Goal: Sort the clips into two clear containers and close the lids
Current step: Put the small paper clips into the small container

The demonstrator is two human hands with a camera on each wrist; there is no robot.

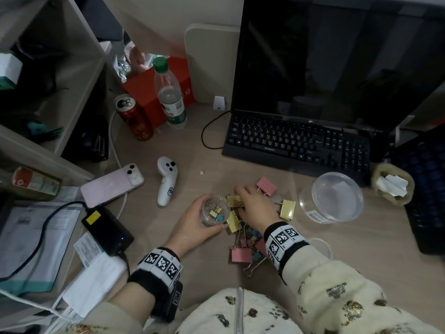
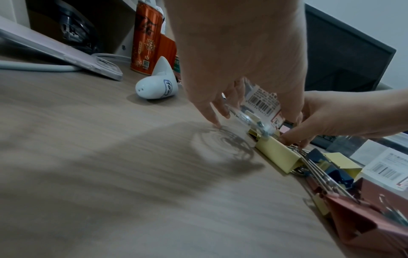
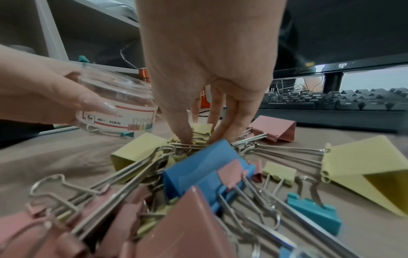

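- Head view: a small clear container (image 1: 215, 210) is held in the left hand (image 1: 192, 225), whose fingers are curled round its wall, just left of the clip pile (image 1: 243, 239) on the desk (image 1: 192, 165).
- A few small clips, yellow and blue, are seen inside the small container; its lid is off and is not identified in any view.
- The right hand (image 1: 255, 208) is lowered onto the far end of the pile, fingertips (image 3: 183, 137) pressed down round a small yellow clip (image 3: 202, 132). Whether the clip is pinched firmly cannot be told; the fingers are bent about it.
- A larger clear container (image 1: 337, 197) stands open to the right of the pile, near the keyboard (image 1: 298, 143). No clips are seen in it.
- Large pink clips (image 1: 266, 186) and large yellow clips (image 1: 287, 209) lie on the desk at the edges of the pile, mixed with small blue, pink and yellow ones.
- A clear ring, possibly a lid (image 1: 322, 247), is partly seen beside the right sleeve; its identity is not certain.
- Progress is judged as early: only a few small clips are sorted, and most of the pile is left.
- Left to do, as judged: the small clips are to be moved to the held container, the large clips to the other, and both lids are to be closed.
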